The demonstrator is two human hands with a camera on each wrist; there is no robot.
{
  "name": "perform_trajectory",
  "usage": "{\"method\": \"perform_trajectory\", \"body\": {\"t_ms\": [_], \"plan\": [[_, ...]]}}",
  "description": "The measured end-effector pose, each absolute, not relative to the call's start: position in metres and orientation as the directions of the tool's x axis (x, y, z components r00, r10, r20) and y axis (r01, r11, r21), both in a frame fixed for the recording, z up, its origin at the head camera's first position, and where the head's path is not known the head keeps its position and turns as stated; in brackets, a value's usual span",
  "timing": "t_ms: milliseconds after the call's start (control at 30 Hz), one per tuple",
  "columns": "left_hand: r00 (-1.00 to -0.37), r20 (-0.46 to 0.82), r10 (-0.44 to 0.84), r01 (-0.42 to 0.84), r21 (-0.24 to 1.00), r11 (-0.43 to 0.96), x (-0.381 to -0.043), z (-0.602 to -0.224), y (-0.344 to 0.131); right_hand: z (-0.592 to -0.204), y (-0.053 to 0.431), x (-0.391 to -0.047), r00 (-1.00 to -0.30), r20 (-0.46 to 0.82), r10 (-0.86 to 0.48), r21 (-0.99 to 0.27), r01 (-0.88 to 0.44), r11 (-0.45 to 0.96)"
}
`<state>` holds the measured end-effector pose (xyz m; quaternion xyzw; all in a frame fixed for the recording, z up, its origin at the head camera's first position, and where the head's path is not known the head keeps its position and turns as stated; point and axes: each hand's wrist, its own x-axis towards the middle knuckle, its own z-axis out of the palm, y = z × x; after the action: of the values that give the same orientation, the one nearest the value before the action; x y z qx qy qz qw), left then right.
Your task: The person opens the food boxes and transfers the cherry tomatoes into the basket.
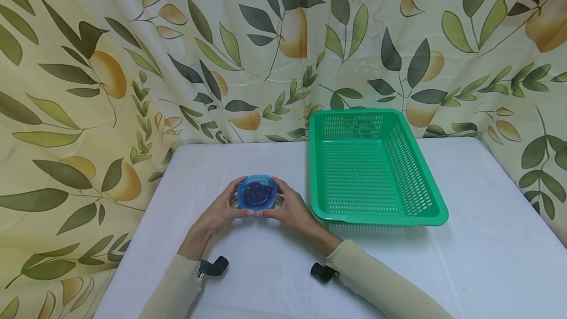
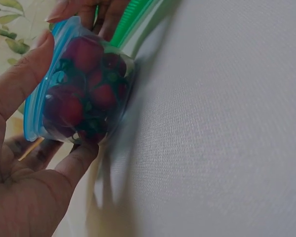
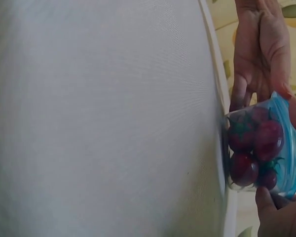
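Observation:
A small clear tub (image 1: 257,207) with a blue lid (image 2: 37,103) is held between both hands above the white table. Several small red tomatoes (image 3: 269,139) with green stems show through its walls. My left hand (image 1: 220,212) grips the tub's left side, thumb along the lid's near edge and fingers round the side. On the opposite side my right hand (image 1: 293,212) grips it the same way. Both thumbs come close together at the near rim. In the left wrist view the tub's base is close over the tablecloth.
A green plastic basket (image 1: 423,221) with perforated walls stands right of the hands, with nothing inside. A white cloth covers the table (image 1: 478,255). Behind and to the left hangs a curtain (image 1: 177,63) printed with leaves and fruit. Black wrist straps (image 1: 214,266) sit at both cuffs.

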<state>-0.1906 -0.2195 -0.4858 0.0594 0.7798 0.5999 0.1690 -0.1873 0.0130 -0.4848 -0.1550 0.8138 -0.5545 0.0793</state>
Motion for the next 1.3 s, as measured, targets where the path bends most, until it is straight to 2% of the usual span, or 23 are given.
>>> {"method": "perform_trajectory", "body": {"t_ms": [300,533,800,1000,1300], "plan": [[-0.935,-0.192,0.298,-0.114,0.959,0.261,-0.19,-0.484,-0.218,-0.487,0.014,-0.186,-0.931,0.06,-0.361,-0.939,-0.176,0.295],[-0.936,-0.19,0.298,-0.118,0.963,0.244,-0.19,-0.485,-0.214,-0.484,0.015,-0.185,-0.937,0.052,-0.346,-0.931,-0.171,0.323],[-0.931,-0.207,0.301,-0.117,0.949,0.292,-0.189,-0.48,-0.219,-0.479,0.012,-0.182,-0.945,0.034,-0.326,-0.938,-0.143,0.316],[-0.934,-0.156,0.32,-0.062,0.957,0.284,-0.192,-0.48,-0.224,-0.48,0.013,-0.182,-0.95,0.029,-0.312,-0.937,-0.134,0.323],[-0.941,0.053,0.335,0.129,0.969,0.21,-0.192,-0.479,-0.222,-0.475,0.012,-0.181,-0.961,0.049,-0.272,-0.934,-0.14,0.33]]}}
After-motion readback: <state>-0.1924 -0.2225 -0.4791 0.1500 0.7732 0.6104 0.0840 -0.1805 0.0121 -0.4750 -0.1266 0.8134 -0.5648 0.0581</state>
